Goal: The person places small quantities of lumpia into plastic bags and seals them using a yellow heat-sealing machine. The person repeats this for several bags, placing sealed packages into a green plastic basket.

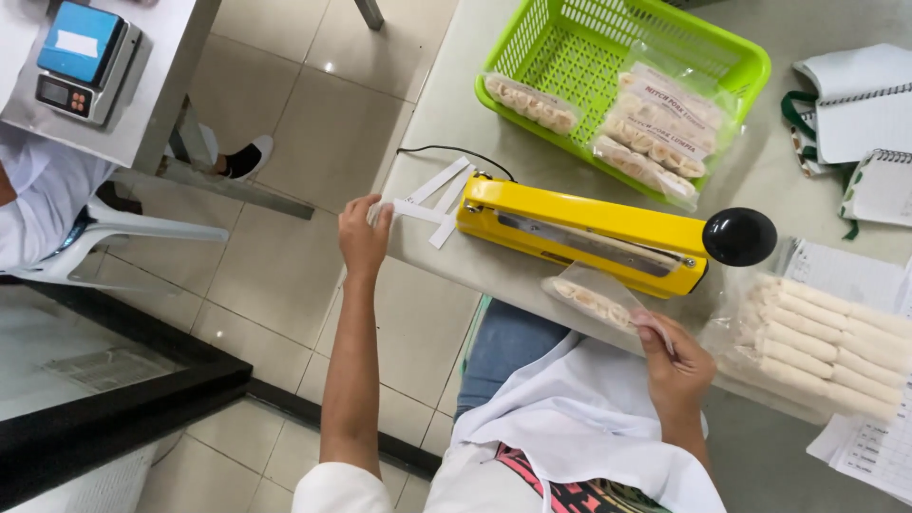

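1. The green basket (560,38) at 12 o'clock holds several clear sealed packs of pale rolls (655,128).
2. The pile of pale rolls (822,342) at 3 o'clock is cut off by the edge.
3. The right hand (676,366) pinches a clear bag of rolls (594,296), which lies just under the yellow heat sealer (579,233).
4. The left hand (363,237), at 10 o'clock from the bag, pinches white paper strips (427,201) at the table edge.

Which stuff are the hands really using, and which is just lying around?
In use: right hand holds clear food bag; left hand touches white strips; yellow sealer.
Lying about: green basket, notebooks, scale.
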